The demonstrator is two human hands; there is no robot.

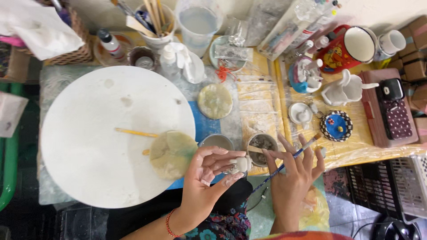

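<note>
My left hand [205,178] pinches a small white clay figure [240,164] between its fingertips, just off the front right edge of a large round white board [102,133]. My right hand [293,173] holds a thin blue-handled paintbrush [284,164] slanted up to the right, fingers spread, close beside the figure. A round yellowish-green disc [172,154] lies on the board next to my left hand. Two small cups [261,144] stand just beyond my fingertips, one with dark liquid and a stick in it.
A wooden stick [135,132] lies on the board. A second pale disc [215,101] sits beyond. Jars of tools [155,22], a clear cup [198,24], bottles, white ceramic pieces [344,89], a red mug [349,46] and a painted blue dish [336,126] crowd the back and right.
</note>
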